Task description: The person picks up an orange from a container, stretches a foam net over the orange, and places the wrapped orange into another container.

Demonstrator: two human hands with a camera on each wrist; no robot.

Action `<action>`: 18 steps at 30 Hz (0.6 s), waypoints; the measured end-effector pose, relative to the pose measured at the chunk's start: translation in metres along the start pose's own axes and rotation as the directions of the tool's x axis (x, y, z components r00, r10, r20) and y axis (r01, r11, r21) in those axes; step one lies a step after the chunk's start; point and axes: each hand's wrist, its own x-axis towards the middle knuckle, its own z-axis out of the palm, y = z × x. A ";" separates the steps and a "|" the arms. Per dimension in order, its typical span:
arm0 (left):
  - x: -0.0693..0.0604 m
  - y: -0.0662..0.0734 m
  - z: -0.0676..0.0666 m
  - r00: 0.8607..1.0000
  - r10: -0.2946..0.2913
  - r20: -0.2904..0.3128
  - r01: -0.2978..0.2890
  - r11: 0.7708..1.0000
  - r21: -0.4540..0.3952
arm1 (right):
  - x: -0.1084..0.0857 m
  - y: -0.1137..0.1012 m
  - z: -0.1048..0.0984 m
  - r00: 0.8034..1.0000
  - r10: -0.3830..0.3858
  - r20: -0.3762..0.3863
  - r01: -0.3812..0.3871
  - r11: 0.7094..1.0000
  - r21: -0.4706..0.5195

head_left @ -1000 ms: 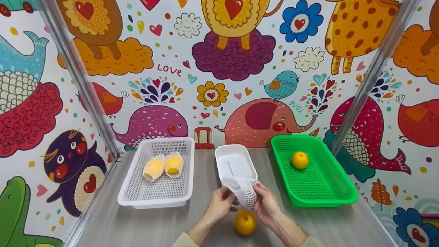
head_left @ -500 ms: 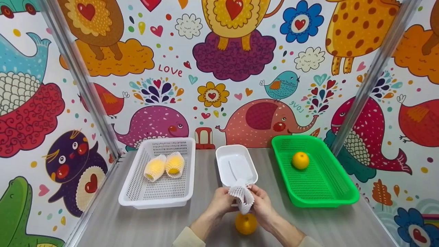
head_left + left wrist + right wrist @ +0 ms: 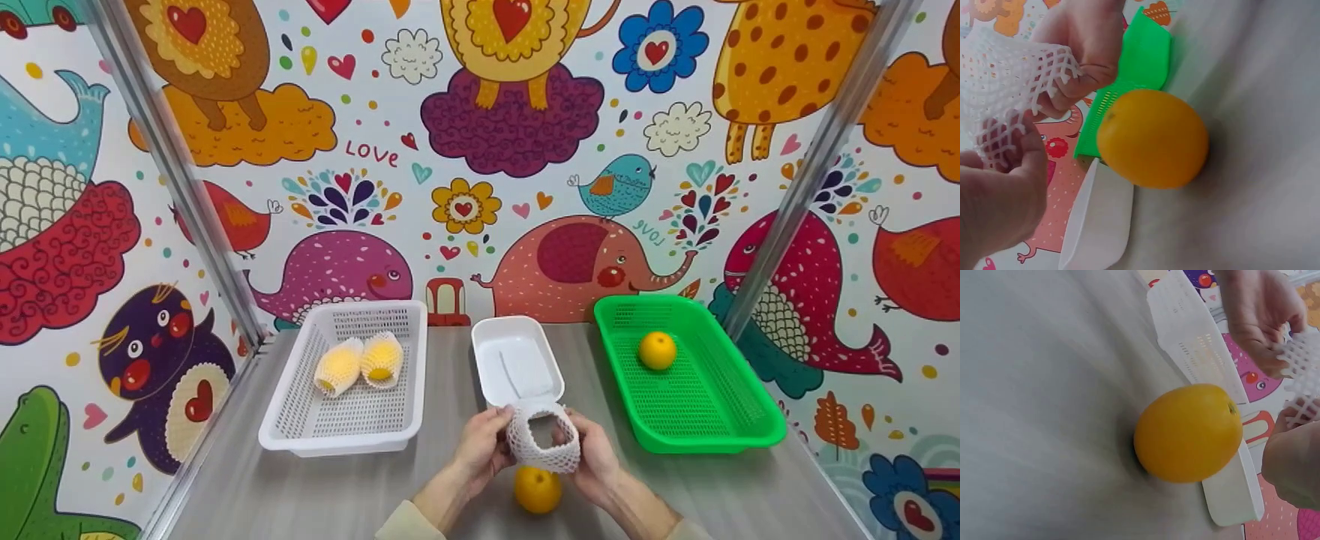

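Note:
A white foam fruit net (image 3: 551, 457) is stretched between both hands, its round opening spread wide. My left hand (image 3: 480, 448) pinches its left edge, and my right hand (image 3: 598, 459) grips the right edge. In the left wrist view, the fingers of the left hand (image 3: 1005, 197) curl into the mesh. An orange (image 3: 538, 491) stands on the table just below the net, apart from both hands; the right wrist view shows this orange (image 3: 1188, 433) bare, with its stem end toward the wall.
On the left, a white basket (image 3: 337, 442) holds two net-wrapped oranges (image 3: 381, 360). A small white tray (image 3: 517, 360) sits in the middle, behind the hands. The green basket (image 3: 705, 442) at right contains a bare orange (image 3: 657, 350). Patterned walls enclose the table.
The net has gone from flat and bunched to an opened ring, tilted with its opening toward the head camera. Both hands have shifted slightly apart since half a second ago. The orange has stayed put.

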 end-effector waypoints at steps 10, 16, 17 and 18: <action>-0.003 -0.037 -0.008 0.996 -0.026 -0.088 0.046 0.973 0.226 | -0.005 0.026 -0.025 0.989 -0.011 -0.147 -0.013 0.987 -0.160; -0.004 -0.050 -0.015 0.989 -0.047 -0.138 0.087 0.950 0.299 | -0.005 0.040 -0.034 0.984 0.021 -0.178 -0.061 0.973 -0.222; -0.005 -0.053 -0.016 0.988 -0.048 -0.147 0.092 0.947 0.309 | -0.005 0.042 -0.035 0.982 0.026 -0.187 -0.071 0.969 -0.237; -0.005 -0.055 -0.016 0.986 -0.048 -0.157 0.098 0.940 0.326 | -0.005 0.044 -0.036 0.980 0.033 -0.197 -0.082 0.965 -0.248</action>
